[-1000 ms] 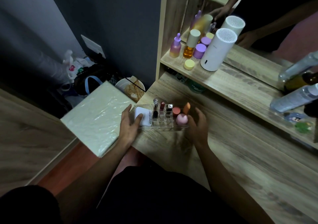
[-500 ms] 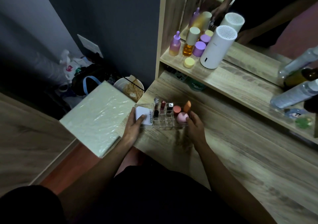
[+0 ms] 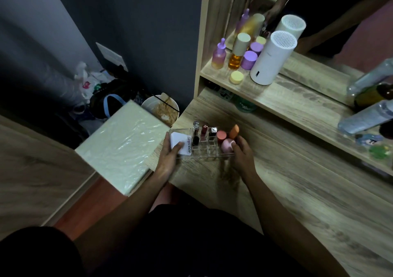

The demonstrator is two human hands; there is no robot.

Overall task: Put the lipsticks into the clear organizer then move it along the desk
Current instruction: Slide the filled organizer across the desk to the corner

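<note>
Both hands clasp the clear organizer (image 3: 202, 143) at the worktop's (image 3: 287, 187) left corner: left hand (image 3: 169, 159) on its white-compact end, right hand (image 3: 241, 155) by the pink sponge (image 3: 227, 145). Slid jerkily, the upright lipsticks (image 3: 200, 135) could topple, or the organizer slip off the near edge.

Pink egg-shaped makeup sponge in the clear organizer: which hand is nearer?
Right. The right hand has its fingers touching the pink egg-shaped makeup sponge at the organizer's right end; the left hand grips the opposite end, over the white compact.
</note>
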